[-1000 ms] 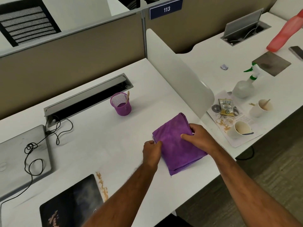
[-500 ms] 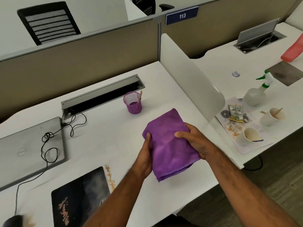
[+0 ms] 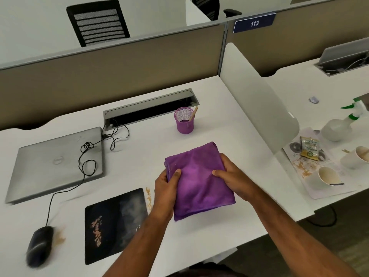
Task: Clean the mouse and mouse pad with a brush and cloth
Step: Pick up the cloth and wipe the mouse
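A folded purple cloth (image 3: 197, 180) is held above the white desk (image 3: 229, 134). My left hand (image 3: 166, 188) grips its left edge with the thumb on top, and my right hand (image 3: 232, 177) grips its right edge. A black mouse pad (image 3: 111, 222) with dusty smears and orange crumbs lies at the lower left. Further left lies a black wired mouse (image 3: 40, 244), crumbs beside it. A wooden brush handle (image 3: 193, 113) sticks out of a purple mesh cup (image 3: 184, 120) at the back.
A shut grey laptop (image 3: 56, 162) with a black cable (image 3: 85, 156) lies at the left. A white divider panel (image 3: 257, 100) stands on the right. Beyond it are a spray bottle (image 3: 339, 124), paper cups (image 3: 327, 176), a snack packet (image 3: 309, 149) and stained paper.
Both hands have lifted the cloth off the desk and brought it left, toward the mouse pad. The view has shifted left, so the mouse is now in sight.
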### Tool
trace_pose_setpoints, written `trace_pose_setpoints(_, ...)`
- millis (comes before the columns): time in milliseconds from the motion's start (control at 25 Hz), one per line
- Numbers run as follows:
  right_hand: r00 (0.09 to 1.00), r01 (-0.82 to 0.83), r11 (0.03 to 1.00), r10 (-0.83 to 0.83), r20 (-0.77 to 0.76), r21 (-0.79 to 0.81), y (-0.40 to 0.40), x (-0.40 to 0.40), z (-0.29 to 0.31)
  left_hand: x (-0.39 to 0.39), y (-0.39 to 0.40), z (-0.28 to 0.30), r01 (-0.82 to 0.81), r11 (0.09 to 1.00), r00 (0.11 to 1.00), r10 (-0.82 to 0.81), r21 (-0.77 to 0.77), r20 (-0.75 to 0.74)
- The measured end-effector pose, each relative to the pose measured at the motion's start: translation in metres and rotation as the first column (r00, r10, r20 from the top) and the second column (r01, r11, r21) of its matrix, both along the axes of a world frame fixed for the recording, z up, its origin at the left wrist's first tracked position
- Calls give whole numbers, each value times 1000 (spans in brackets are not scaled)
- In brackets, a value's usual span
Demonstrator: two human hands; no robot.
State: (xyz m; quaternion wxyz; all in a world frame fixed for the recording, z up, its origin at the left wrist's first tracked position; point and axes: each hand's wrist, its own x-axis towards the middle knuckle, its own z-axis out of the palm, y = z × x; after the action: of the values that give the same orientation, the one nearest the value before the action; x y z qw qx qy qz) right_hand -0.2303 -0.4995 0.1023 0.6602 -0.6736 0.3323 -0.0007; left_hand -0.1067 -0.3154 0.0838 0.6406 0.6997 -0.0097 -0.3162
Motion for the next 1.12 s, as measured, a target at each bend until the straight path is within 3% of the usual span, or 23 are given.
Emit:
trace_pose_setpoints(80,1000,-21,994,22,10,-109,19,8,-5,-1,3,4,-59,998,997,57,34,44)
trace_pose_setpoints(240,994,-100,973,109,33,-209,58,24,-7,-11,3,18,-133,991,990,133,-3,-38)
trace_pose_setpoints(480,968,-210,974,220,119,-88,99,42,-7,-38,-4,48,-190,960,960,138,-205,-246)
trace_pose_setpoints(680,972,-179,981,189,142,-80,110,50,-1,-25,15,56,-164,927,897,-3,-337,-442)
trace_pose_setpoints(800,983,-105,988,121,141,-112,112,56,-4,-8,38,58,-109,960,930,7,-258,-368)
trace_pose_setpoints(920,988,-55,992,71,137,-112,123,70,-3,7,65,59,-60,992,984,40,-111,-172)
trace_pose_setpoints(1000,991,-33,994,46,127,-101,135,84,4,19,89,55,-98,995,995,98,-3,8)
trace_pose_setpoints(1120,992,-26,996,37,120,-91,157,101,6,40,137,39,-196,976,971,180,91,161)
